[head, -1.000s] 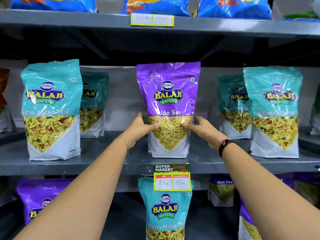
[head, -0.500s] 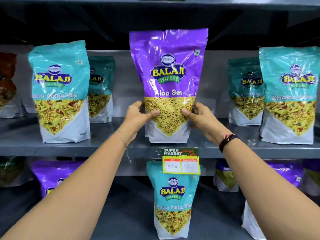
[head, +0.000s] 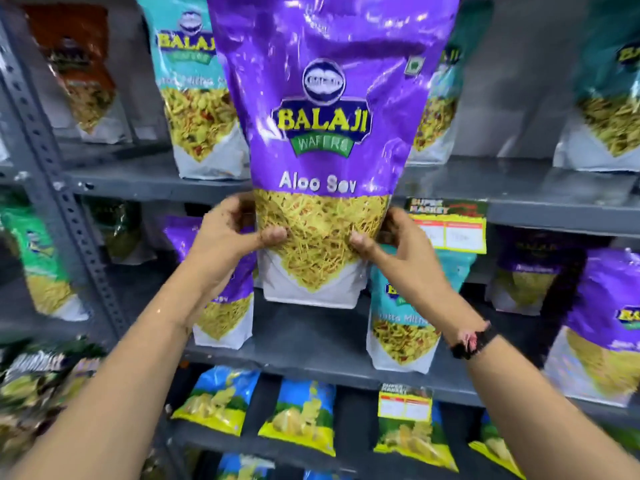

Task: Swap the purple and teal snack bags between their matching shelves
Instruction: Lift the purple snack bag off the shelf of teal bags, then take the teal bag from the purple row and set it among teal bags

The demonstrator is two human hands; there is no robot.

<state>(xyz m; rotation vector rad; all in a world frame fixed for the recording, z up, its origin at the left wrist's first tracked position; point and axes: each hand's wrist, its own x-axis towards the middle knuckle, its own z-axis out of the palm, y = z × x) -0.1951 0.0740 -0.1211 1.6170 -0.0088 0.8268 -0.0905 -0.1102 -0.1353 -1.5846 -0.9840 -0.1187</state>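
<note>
A purple Aloo Sev bag (head: 325, 133) fills the middle of the view, held upright off the shelves in front of me. My left hand (head: 232, 233) grips its lower left edge and my right hand (head: 388, 240) grips its lower right edge, thumbs on the front. Behind it, teal Khatta Mitha Mix bags (head: 197, 98) stand on the upper shelf (head: 145, 178). On the shelf below (head: 311, 337) stand purple bags (head: 221, 306) and one teal bag (head: 405, 320) just right of the held bag's base.
A perforated grey upright (head: 52, 161) runs down the left. A price tag (head: 446, 223) hangs on the upper shelf edge. Another purple bag (head: 602, 327) stands at the far right. Blue and yellow bags (head: 298, 414) fill the shelf beneath. An orange bag (head: 76, 67) sits upper left.
Both hands have lifted the purple bag off the teal shelf and brought it toward me and lower. The view has tilted down, revealing the shelves below.
</note>
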